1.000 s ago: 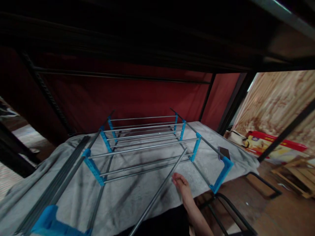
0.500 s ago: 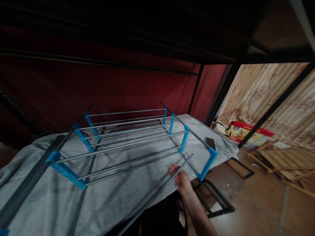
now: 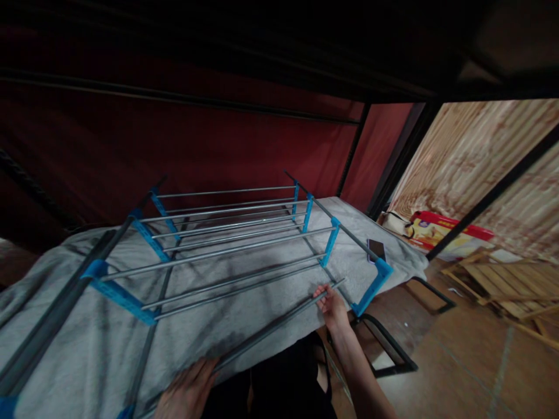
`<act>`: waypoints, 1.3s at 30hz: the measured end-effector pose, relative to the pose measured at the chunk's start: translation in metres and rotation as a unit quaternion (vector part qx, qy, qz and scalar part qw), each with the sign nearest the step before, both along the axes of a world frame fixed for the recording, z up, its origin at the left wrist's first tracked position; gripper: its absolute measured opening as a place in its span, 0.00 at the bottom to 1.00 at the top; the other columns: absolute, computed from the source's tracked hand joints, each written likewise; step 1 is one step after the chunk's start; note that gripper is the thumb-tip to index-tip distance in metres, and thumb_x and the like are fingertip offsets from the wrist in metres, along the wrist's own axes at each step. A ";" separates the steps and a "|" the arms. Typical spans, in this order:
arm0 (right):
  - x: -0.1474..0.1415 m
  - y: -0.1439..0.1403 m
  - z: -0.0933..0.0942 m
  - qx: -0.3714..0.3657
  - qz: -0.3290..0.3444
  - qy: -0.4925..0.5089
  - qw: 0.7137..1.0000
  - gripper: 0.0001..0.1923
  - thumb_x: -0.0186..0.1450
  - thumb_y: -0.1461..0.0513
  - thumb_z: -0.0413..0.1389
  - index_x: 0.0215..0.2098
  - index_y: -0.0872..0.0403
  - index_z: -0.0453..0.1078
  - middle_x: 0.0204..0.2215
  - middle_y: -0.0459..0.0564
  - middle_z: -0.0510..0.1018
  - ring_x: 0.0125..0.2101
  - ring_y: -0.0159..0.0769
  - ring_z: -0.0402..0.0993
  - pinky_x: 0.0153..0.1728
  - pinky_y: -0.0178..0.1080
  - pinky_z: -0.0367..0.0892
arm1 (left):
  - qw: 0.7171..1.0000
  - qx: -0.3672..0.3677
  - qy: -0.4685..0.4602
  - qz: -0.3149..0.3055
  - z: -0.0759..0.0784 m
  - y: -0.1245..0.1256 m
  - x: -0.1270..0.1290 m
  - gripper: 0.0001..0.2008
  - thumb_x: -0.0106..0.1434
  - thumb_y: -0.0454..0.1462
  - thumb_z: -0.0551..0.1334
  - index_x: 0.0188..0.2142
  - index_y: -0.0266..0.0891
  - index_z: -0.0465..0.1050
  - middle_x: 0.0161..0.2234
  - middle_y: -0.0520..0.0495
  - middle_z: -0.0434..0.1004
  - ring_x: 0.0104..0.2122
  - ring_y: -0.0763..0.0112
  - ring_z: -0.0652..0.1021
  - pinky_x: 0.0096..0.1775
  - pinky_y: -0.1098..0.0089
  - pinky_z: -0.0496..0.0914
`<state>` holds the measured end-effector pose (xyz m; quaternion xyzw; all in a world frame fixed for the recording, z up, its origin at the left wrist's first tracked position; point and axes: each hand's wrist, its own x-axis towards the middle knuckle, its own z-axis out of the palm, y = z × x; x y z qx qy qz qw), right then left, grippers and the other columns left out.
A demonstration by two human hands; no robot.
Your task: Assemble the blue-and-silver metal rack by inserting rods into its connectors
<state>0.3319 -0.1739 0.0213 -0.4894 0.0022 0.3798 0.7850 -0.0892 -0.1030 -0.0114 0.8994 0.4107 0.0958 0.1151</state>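
Observation:
A loose grey metal tube (image 3: pixel 271 333) lies slantwise low over the front edge of the bed. My right hand (image 3: pixel 332 308) has its fingers closed around the tube near its right end. Towards the tube's left end, my left hand (image 3: pixel 187 389) lies over it with the fingers bent down; part of its grip is hidden. Just beyond both hands stands a rack (image 3: pixel 222 253) of metal rods joined by blue plastic brackets. The front right bracket (image 3: pixel 373 288) is close to my right hand and has no rod across to the left.
A grey blanket (image 3: pixel 279 308) covers the bed under the rack. A phone (image 3: pixel 376 250) lies at the right. Dark bed-frame bars (image 3: pixel 402 157) rise behind it. On the floor are a red and yellow box (image 3: pixel 454 233), a folded wooden chair (image 3: pixel 506 285) and a black metal frame (image 3: pixel 388 349).
My left hand has come into view on the tube. The tube's right end has dropped and the tube lies flatter. My right hand has moved slightly right and closed on it.

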 end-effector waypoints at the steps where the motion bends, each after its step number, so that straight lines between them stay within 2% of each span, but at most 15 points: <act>1: -0.003 0.001 0.000 -0.006 0.013 0.009 1.000 0.05 0.62 0.59 0.60 0.33 0.50 0.68 0.29 0.46 0.81 0.31 0.36 0.79 0.38 0.39 0.76 | 1.000 0.003 -0.001 -0.002 0.003 0.001 0.010 0.21 0.67 0.42 0.52 0.52 0.51 0.79 0.53 0.48 0.81 0.53 0.58 0.80 0.56 0.57 0.74; 3: -0.009 0.004 0.000 -0.021 0.043 0.014 0.999 0.05 0.61 0.59 0.60 0.33 0.50 0.69 0.31 0.47 0.82 0.32 0.38 0.80 0.38 0.39 0.76 | 1.000 0.006 0.001 -0.011 0.008 0.005 0.027 0.21 0.69 0.43 0.51 0.54 0.49 0.78 0.55 0.46 0.80 0.54 0.58 0.79 0.57 0.58 0.73; 7: -0.012 0.003 0.000 -0.044 0.124 0.005 0.991 0.06 0.62 0.59 0.60 0.35 0.53 0.72 0.31 0.50 0.83 0.30 0.37 0.81 0.39 0.40 0.76 | 1.000 0.011 0.019 -0.017 0.022 0.019 0.051 0.22 0.72 0.42 0.48 0.54 0.45 0.78 0.53 0.42 0.80 0.50 0.57 0.81 0.55 0.58 0.73; 13: -0.008 -0.010 -0.002 -0.087 0.171 0.004 0.981 0.05 0.63 0.60 0.60 0.33 0.55 0.73 0.26 0.50 0.81 0.29 0.37 0.81 0.40 0.40 0.76 | 0.999 0.021 0.040 0.018 0.037 0.031 0.074 0.23 0.69 0.31 0.47 0.54 0.41 0.77 0.51 0.40 0.80 0.49 0.58 0.80 0.55 0.58 0.71; 18: -0.008 -0.014 0.000 -0.135 0.238 -0.022 0.962 0.09 0.65 0.58 0.58 0.32 0.56 0.75 0.32 0.57 0.84 0.29 0.37 0.81 0.34 0.37 0.75 | 0.998 0.005 0.045 0.048 0.033 0.032 0.067 0.25 0.67 0.27 0.47 0.55 0.40 0.76 0.54 0.40 0.77 0.52 0.58 0.78 0.57 0.58 0.68; 21: -0.009 -0.015 0.001 -0.175 0.264 -0.052 0.947 0.10 0.65 0.59 0.56 0.33 0.57 0.76 0.32 0.57 0.84 0.26 0.35 0.80 0.30 0.36 0.74 | 0.996 -0.008 0.059 0.065 0.031 0.032 0.056 0.25 0.67 0.27 0.47 0.57 0.39 0.75 0.57 0.38 0.75 0.53 0.57 0.77 0.58 0.57 0.68; 24: -0.007 -0.015 -0.001 -0.194 0.283 -0.092 0.935 0.11 0.60 0.56 0.61 0.32 0.57 0.76 0.29 0.56 0.83 0.24 0.34 0.77 0.28 0.36 0.73 | 0.997 -0.018 0.048 0.064 0.031 0.031 0.050 0.23 0.69 0.29 0.49 0.57 0.40 0.75 0.56 0.39 0.75 0.54 0.57 0.76 0.58 0.58 0.68; 27: -0.003 -0.013 -0.004 -0.176 0.294 -0.154 0.927 0.17 0.52 0.51 0.66 0.32 0.55 0.77 0.30 0.54 0.83 0.26 0.37 0.78 0.31 0.39 0.74 | 0.999 -0.022 0.017 0.045 0.032 0.030 0.049 0.19 0.71 0.34 0.53 0.56 0.40 0.75 0.54 0.40 0.76 0.55 0.57 0.75 0.59 0.57 0.68; 29: 0.001 -0.009 -0.008 -0.159 0.276 -0.207 0.925 0.21 0.50 0.46 0.66 0.33 0.53 0.77 0.31 0.53 0.83 0.29 0.40 0.78 0.34 0.42 0.74 | 0.999 -0.014 -0.009 0.038 0.033 0.029 0.050 0.17 0.71 0.39 0.56 0.56 0.42 0.75 0.53 0.41 0.77 0.54 0.57 0.75 0.58 0.55 0.69; 32: 0.010 -0.003 -0.016 -0.158 0.203 -0.324 0.911 0.23 0.53 0.43 0.62 0.34 0.52 0.76 0.32 0.52 0.82 0.33 0.43 0.77 0.39 0.45 0.73 | 0.998 0.010 -0.047 0.038 0.035 0.029 0.055 0.17 0.71 0.45 0.57 0.56 0.45 0.75 0.52 0.43 0.77 0.52 0.58 0.76 0.57 0.54 0.70; 34: 0.017 0.001 -0.022 -0.167 0.151 -0.416 0.881 0.22 0.57 0.44 0.57 0.37 0.52 0.76 0.36 0.53 0.81 0.38 0.45 0.76 0.45 0.47 0.71 | 0.997 0.021 -0.068 0.041 0.038 0.032 0.062 0.17 0.72 0.45 0.56 0.56 0.45 0.74 0.52 0.43 0.77 0.51 0.59 0.76 0.56 0.54 0.71; 36: 0.026 0.005 -0.026 -0.179 0.109 -0.502 0.839 0.21 0.61 0.47 0.53 0.41 0.53 0.75 0.41 0.55 0.80 0.44 0.48 0.74 0.50 0.49 0.67 | 0.995 0.028 -0.089 0.042 0.040 0.038 0.071 0.17 0.73 0.42 0.54 0.56 0.44 0.74 0.53 0.42 0.76 0.51 0.60 0.76 0.56 0.55 0.72; 39: 0.038 0.011 -0.027 -0.196 0.046 -0.598 0.776 0.21 0.64 0.52 0.48 0.47 0.55 0.73 0.45 0.59 0.76 0.48 0.50 0.71 0.53 0.51 0.64 | 0.991 0.036 -0.126 0.041 0.041 0.054 0.089 0.17 0.72 0.37 0.53 0.56 0.42 0.73 0.55 0.41 0.75 0.53 0.61 0.75 0.57 0.57 0.72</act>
